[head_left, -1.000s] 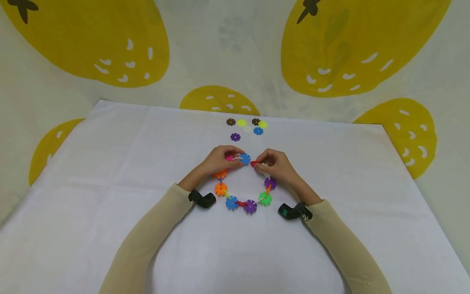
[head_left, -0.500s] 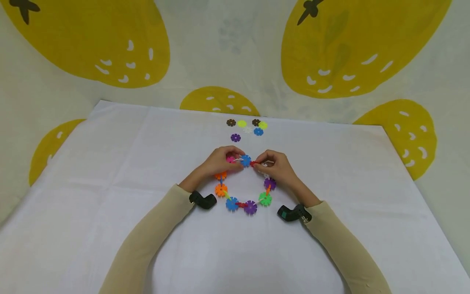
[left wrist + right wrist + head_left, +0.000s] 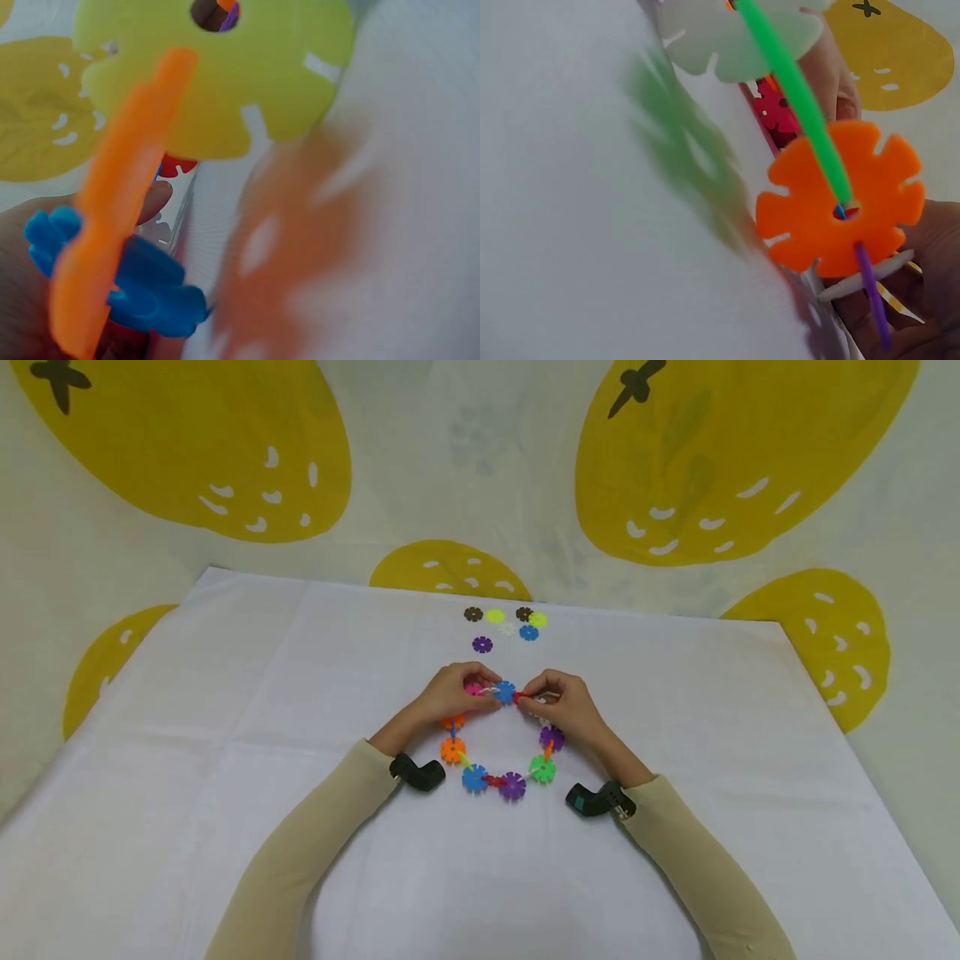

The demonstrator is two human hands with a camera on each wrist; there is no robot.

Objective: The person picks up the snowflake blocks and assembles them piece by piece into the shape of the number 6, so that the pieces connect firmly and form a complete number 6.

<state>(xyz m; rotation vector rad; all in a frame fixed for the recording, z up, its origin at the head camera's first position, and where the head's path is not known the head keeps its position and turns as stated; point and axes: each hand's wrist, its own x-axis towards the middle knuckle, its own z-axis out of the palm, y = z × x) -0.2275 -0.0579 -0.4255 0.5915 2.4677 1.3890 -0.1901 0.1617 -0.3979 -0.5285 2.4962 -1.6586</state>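
Observation:
A chain of slotted snowflake discs in many colours lies in a ring on the white cloth. At its far side, my left hand [image 3: 452, 692] pinches a blue disc [image 3: 505, 692] joined to a pale one beside a pink disc [image 3: 472, 689]. Facing it, my right hand [image 3: 567, 703] pinches a red disc [image 3: 519, 697], which meets the blue one's right edge; whether their slots interlock I cannot tell. A yellow disc [image 3: 210, 97] and an edge-on orange disc fill the left wrist view. An orange disc [image 3: 810, 195] and an edge-on green disc [image 3: 795, 97] crowd the right wrist view.
Beyond the ring lie several loose discs, among them a purple one [image 3: 482, 645], a blue one [image 3: 528, 632] and a brown one [image 3: 473, 614]. The white-covered table [image 3: 225, 693] ends at a fruit-patterned backdrop [image 3: 465, 460].
The gap between the blue disc and the red disc has closed, and the two now meet. Both hands keep their hold. The whole view has shifted slightly.

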